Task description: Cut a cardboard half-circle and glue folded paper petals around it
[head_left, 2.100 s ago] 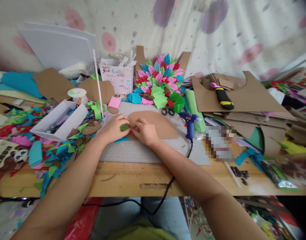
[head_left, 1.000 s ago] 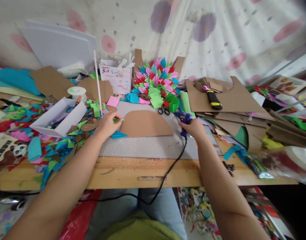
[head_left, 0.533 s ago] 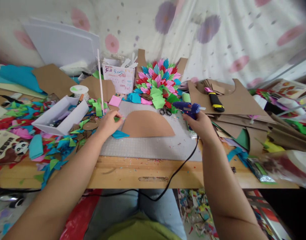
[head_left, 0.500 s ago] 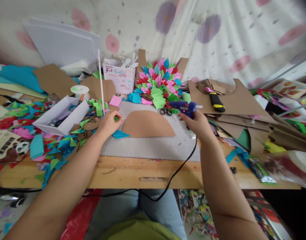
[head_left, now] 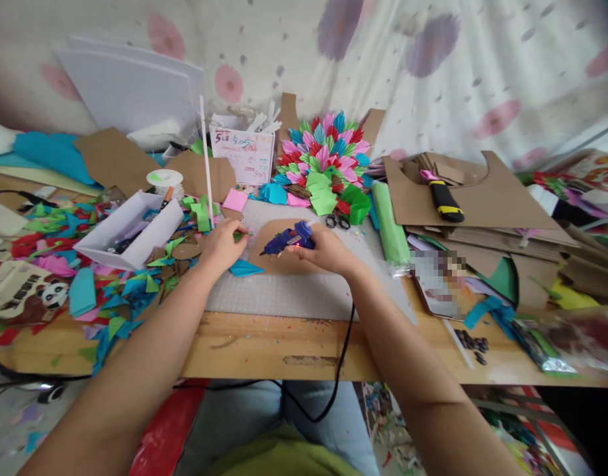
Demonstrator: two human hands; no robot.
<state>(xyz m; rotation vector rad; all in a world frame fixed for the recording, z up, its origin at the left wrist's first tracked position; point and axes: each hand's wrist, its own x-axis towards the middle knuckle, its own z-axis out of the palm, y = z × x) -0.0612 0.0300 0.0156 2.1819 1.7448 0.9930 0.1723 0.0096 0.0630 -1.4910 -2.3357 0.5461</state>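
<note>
My right hand point(head_left: 328, 250) is closed around a blue hot glue gun point(head_left: 288, 238), with its nozzle pointing left. A rounded piece of brown cardboard point(head_left: 288, 264) lies beneath the glue gun, partly covered by it and my right hand. At the cardboard's left edge, my left hand point(head_left: 223, 243) is closed in a pinch, and a small piece of green paper point(head_left: 239, 235) shows at its fingertips. Folded blue paper point(head_left: 246, 268) lies just in front of that hand. Everything here rests on a grey cutting mat point(head_left: 284, 295).
A white open box point(head_left: 130, 231) stands on the left among paper scraps. Behind the mat is a colourful paper-petal piece point(head_left: 326, 149), with scissors point(head_left: 337, 221) in front. A green paper roll point(head_left: 390, 221) and a utility knife point(head_left: 445, 198) on cardboard are to the right. The glue gun's black cord point(head_left: 344, 350) hangs over the table edge.
My right hand has carried the glue gun leftward, from beside the cardboard to above it and close to my left hand. The left hand keeps its pinch. The view has shifted slightly.
</note>
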